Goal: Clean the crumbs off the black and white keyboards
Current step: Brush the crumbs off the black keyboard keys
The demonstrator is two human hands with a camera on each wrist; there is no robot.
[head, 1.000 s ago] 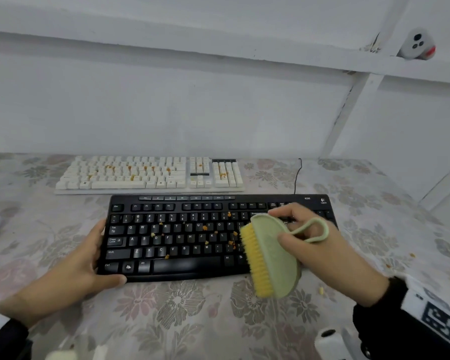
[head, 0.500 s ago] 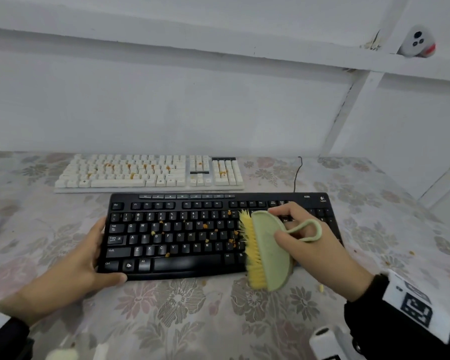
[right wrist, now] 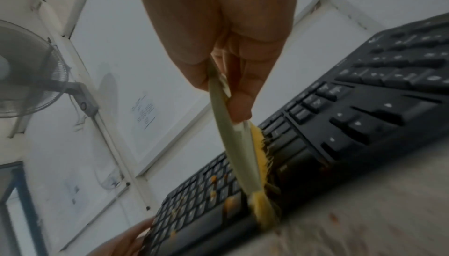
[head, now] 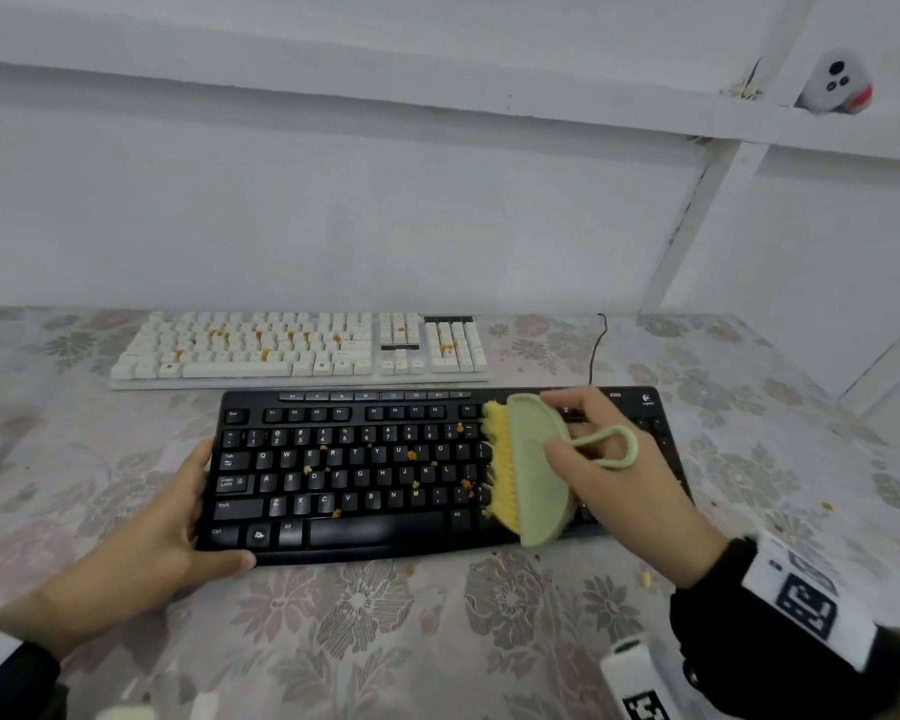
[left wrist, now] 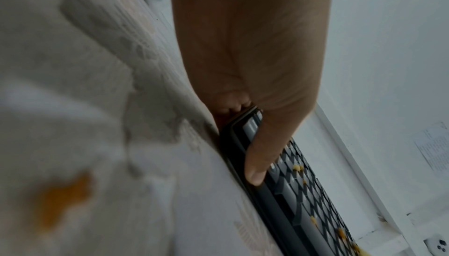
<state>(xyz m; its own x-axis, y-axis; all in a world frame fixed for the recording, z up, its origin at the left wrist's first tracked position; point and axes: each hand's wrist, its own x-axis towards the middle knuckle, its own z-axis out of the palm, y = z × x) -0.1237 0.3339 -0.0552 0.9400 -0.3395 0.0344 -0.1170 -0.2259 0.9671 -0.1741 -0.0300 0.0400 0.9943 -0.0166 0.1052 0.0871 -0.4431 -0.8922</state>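
Observation:
A black keyboard (head: 375,475) with orange crumbs lies nearest me on the floral tablecloth. My left hand (head: 178,517) grips its left end, thumb (left wrist: 257,166) on the front edge. My right hand (head: 609,459) holds a pale green brush (head: 539,470) with yellow bristles (head: 502,470), set edge-on against the keys right of the letter block. In the right wrist view the brush (right wrist: 233,141) is pinched between thumb and fingers, bristles on the black keyboard (right wrist: 364,110). Behind lies a white keyboard (head: 302,348) dotted with crumbs.
Loose crumbs (head: 645,578) lie on the tablecloth (head: 359,626) right of the black keyboard. A black cable (head: 596,350) runs back to the white wall. A small white device (head: 835,83) sits on a ledge above. A wall fan (right wrist: 29,70) shows in the right wrist view.
My right hand has moved the brush away from me, from the keyboard's front edge up across the keys. The left hand and both keyboards have stayed put.

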